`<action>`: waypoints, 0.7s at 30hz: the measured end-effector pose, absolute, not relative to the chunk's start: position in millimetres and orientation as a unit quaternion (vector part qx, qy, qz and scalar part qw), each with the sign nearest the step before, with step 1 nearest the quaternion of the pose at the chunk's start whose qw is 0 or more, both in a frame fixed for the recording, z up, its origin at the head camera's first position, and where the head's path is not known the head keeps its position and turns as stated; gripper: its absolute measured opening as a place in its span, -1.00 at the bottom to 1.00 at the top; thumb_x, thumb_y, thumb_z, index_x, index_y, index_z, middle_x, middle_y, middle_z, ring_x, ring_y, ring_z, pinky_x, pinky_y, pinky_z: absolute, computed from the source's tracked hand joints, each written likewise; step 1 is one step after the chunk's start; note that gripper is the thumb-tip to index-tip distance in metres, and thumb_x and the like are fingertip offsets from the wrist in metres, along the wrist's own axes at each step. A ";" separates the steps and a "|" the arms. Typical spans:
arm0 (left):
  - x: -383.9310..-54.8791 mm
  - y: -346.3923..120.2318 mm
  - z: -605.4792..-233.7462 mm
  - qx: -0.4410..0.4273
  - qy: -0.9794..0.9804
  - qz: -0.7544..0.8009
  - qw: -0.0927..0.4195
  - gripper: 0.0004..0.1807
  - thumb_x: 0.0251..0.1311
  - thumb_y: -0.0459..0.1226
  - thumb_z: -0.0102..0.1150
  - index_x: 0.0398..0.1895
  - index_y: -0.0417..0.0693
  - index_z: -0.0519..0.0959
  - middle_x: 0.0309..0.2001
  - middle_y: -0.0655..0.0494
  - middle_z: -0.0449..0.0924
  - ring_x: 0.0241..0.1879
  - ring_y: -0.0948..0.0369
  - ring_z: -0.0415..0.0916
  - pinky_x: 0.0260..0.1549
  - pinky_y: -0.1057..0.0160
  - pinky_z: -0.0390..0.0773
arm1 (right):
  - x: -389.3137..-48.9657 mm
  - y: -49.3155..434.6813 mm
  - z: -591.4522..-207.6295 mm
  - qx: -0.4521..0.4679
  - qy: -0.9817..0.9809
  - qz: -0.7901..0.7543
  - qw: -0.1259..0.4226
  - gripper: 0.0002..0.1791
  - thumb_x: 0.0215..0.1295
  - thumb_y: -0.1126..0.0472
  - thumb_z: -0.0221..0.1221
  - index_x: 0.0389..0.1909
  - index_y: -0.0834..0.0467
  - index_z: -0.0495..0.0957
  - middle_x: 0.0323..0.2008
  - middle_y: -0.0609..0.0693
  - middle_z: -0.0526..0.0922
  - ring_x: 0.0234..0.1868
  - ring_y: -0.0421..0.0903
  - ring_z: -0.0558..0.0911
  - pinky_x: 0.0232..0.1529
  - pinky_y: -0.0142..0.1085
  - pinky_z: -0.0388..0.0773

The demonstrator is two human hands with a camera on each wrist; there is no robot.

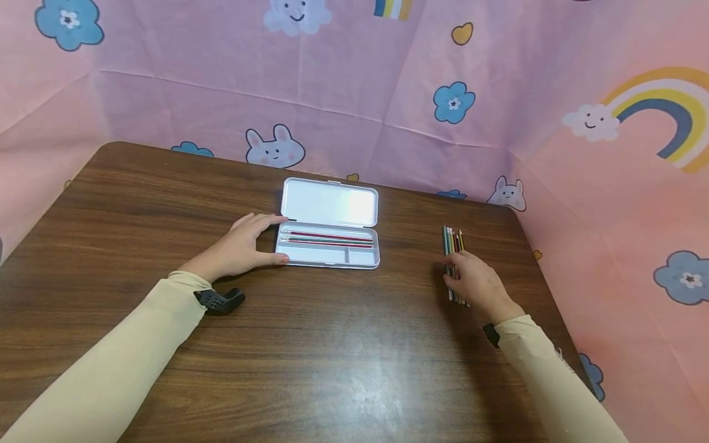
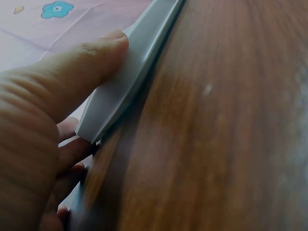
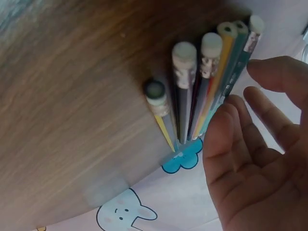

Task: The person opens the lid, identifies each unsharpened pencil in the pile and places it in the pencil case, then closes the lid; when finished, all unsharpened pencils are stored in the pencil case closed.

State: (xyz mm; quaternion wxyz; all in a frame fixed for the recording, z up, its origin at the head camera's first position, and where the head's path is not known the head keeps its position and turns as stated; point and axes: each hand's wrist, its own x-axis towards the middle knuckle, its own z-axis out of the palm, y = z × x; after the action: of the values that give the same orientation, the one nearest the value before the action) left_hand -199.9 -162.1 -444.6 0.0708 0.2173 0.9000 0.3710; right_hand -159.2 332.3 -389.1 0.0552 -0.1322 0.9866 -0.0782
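A white pencil case (image 1: 332, 253) lies with its lid raised on the brown table. Two red-and-dark striped pencils (image 1: 327, 237) rest lengthwise in its back compartment. My left hand (image 1: 240, 247) grips the case's left end, thumb along the front wall and fingers at the back corner. In the left wrist view the thumb (image 2: 103, 55) presses on the pale wall. To the right, several loose pencils (image 3: 185, 91) lie side by side, some with white erasers. My right hand (image 1: 473, 278) hovers close over them, fingers bent loosely; its thumb and fingertips are right beside the dark green pencil (image 3: 238, 65).
The wooden table (image 1: 354, 344) has its far edge against a pink patterned cloth (image 1: 343, 104), which also runs down the right side. A dark wrist device (image 1: 220, 301) sits at my left sleeve, another (image 1: 490, 335) at the right.
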 end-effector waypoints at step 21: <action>-200.1 -162.5 -442.2 0.228 0.897 0.372 0.074 -0.01 0.18 0.20 0.43 0.58 0.03 0.26 0.55 -0.18 0.22 0.61 -0.23 -0.15 0.53 -0.33 -0.24 | -170.8 318.0 -390.3 -0.126 0.982 -0.127 0.057 -0.63 0.33 0.28 0.33 0.10 0.29 0.55 -0.08 0.17 0.63 -0.06 0.09 0.66 -0.02 0.05 0.64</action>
State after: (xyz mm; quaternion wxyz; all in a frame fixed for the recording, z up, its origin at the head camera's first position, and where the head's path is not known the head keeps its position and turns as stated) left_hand -200.1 -162.5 -442.2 0.0742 0.2278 0.8967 0.3722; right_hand -170.8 318.0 -390.3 0.0570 -0.1263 0.9822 -0.1267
